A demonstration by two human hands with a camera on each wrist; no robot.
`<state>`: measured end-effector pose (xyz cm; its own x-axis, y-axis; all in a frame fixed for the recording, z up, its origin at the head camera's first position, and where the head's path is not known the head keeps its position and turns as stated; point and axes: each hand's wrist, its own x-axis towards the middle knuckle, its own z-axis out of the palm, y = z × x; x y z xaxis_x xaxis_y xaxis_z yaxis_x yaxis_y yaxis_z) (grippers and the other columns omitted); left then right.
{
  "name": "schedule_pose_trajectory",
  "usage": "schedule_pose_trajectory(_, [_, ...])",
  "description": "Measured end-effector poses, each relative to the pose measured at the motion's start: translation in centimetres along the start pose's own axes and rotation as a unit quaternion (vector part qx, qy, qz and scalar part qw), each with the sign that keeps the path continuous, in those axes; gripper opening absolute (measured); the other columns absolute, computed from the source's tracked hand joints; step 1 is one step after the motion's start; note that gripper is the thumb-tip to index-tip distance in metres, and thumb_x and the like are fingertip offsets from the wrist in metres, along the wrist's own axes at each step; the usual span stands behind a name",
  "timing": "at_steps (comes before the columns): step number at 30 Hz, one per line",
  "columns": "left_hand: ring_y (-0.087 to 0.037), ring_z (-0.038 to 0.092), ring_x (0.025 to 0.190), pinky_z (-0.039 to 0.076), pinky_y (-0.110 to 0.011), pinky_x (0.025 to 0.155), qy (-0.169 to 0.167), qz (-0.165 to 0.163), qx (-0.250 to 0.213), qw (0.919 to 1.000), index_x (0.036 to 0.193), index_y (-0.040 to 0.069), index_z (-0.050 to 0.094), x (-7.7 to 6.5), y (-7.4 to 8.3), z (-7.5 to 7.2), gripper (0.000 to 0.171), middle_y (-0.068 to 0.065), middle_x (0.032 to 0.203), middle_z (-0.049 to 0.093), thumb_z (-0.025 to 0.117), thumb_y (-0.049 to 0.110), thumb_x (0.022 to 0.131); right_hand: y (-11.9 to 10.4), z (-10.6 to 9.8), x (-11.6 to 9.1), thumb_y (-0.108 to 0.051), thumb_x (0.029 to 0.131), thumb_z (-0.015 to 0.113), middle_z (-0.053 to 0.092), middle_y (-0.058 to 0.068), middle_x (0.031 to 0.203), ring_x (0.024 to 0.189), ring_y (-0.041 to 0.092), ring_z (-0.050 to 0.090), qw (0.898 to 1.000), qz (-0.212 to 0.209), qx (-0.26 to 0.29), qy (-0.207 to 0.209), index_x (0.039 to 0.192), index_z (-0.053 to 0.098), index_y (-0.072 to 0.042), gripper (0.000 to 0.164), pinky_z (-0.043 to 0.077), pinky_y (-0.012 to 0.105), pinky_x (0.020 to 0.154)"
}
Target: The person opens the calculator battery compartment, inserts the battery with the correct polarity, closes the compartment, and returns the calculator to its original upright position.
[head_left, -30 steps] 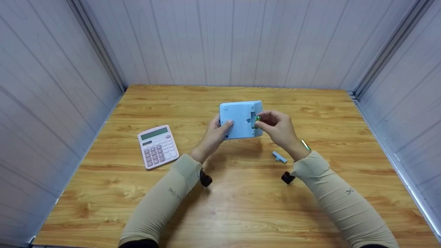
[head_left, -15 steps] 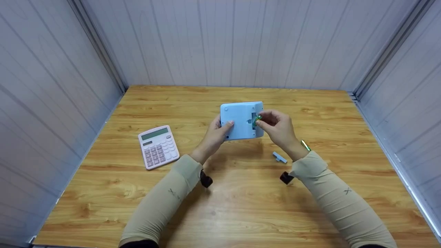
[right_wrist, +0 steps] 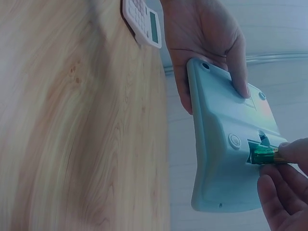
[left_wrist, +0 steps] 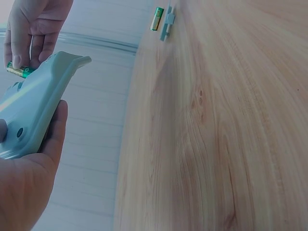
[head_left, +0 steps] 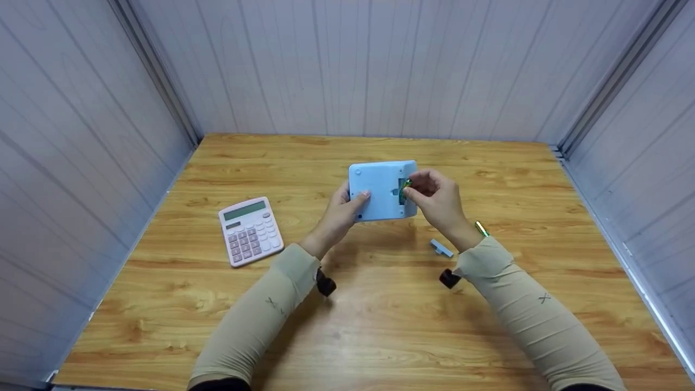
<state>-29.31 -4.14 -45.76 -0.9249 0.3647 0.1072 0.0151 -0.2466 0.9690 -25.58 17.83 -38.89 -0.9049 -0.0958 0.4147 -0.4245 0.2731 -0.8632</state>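
Observation:
A light blue calculator is held up above the table, its back turned to the head camera. My left hand grips its left side, thumb on the back and fingers behind. Between thumb and fingers, my right hand pinches a green and gold battery at the uncovered battery slot. In the right wrist view one end of that battery sits in the slot's opening, while my fingers hide the other end. How deep it sits I cannot tell.
A small blue battery cover lies on the wooden table below my right hand. Near my right wrist lies another green battery. To the left is a pink calculator, face up. Pale panel walls enclose the table.
The battery in my right hand has tilted and shifted slightly at the slot. Both hands and the blue calculator have drifted a little to the right.

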Motion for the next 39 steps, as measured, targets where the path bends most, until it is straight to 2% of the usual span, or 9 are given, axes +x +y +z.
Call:
schedule_pose_trajectory(10, [-0.029, 0.055, 0.126, 0.051, -0.053, 0.095, 0.003, 0.001, -0.002, 1.0000, 0.147, 0.023, 0.038, 0.1, 0.0, 0.2, 0.049, -0.008, 0.141, 0.051, 0.055, 0.026, 0.101, 0.3, 0.1, 0.1, 0.001, 0.086, 0.072, 0.067, 0.024, 0.099, 0.087, 0.029, 0.065, 1.000, 0.003, -0.018, -0.002, 0.107, 0.065, 0.010, 0.024, 0.055, 0.025, 0.073])
schedule_pose_trajectory(19, [-0.030, 0.054, 0.127, 0.050, -0.055, 0.095, 0.004, 0.003, 0.004, 1.0000, 0.147, 0.025, 0.038, 0.1, 0.0, 0.3, 0.049, -0.007, 0.142, 0.050, 0.055, 0.026, 0.101, 0.0, 0.1, 0.1, -0.001, 0.087, 0.072, 0.068, 0.024, 0.100, 0.087, 0.032, 0.064, 0.999, 0.007, -0.035, -0.005, 0.107, 0.066, 0.009, 0.024, 0.055, 0.030, 0.075])
schedule_pose_trajectory(24, [-0.030, 0.055, 0.126, 0.052, -0.052, 0.094, 0.004, 0.004, 0.003, 1.0000, 0.146, 0.024, 0.039, 0.1, 0.0, 0.4, 0.048, -0.007, 0.141, 0.050, 0.055, 0.025, 0.101, -0.1, 0.0, 0.1, -0.003, 0.089, 0.070, 0.068, 0.022, 0.099, 0.085, 0.032, 0.064, 0.999, 0.008, -0.035, -0.005, 0.107, 0.067, 0.008, 0.022, 0.054, 0.024, 0.071])
schedule_pose_trajectory(28, [-0.030, 0.056, 0.125, 0.052, -0.052, 0.094, -0.004, 0.010, 0.004, 0.9999, 0.147, 0.023, 0.038, 0.1, -0.1, 0.3, 0.048, -0.008, 0.141, 0.051, 0.055, 0.025, 0.101, -0.3, -0.1, 0.1, -0.006, 0.093, 0.066, 0.068, 0.021, 0.097, 0.080, 0.026, 0.061, 0.999, 0.008, -0.034, -0.007, 0.106, 0.068, 0.008, 0.019, 0.050, 0.018, 0.066])
schedule_pose_trajectory(35, [-0.029, 0.056, 0.125, 0.052, -0.053, 0.094, -0.014, 0.015, 0.005, 0.9998, 0.147, 0.024, 0.038, 0.2, 0.0, 0.3, 0.048, -0.007, 0.141, 0.051, 0.055, 0.026, 0.101, -0.5, -0.3, 0.4, -0.010, 0.096, 0.061, 0.067, 0.021, 0.091, 0.072, 0.014, 0.056, 0.999, 0.025, -0.039, -0.012, 0.104, 0.070, 0.007, 0.020, 0.050, 0.019, 0.061])
schedule_pose_trajectory(39, [-0.029, 0.055, 0.126, 0.051, -0.054, 0.095, -0.010, 0.010, 0.007, 0.9999, 0.147, 0.024, 0.038, 0.2, 0.0, 0.4, 0.049, -0.007, 0.141, 0.051, 0.055, 0.026, 0.101, 1.5, -0.4, 1.1, -0.012, 0.096, 0.064, 0.066, 0.021, 0.091, 0.072, 0.014, 0.056, 0.999, 0.031, -0.031, -0.014, 0.104, 0.071, 0.004, 0.020, 0.051, 0.019, 0.061])
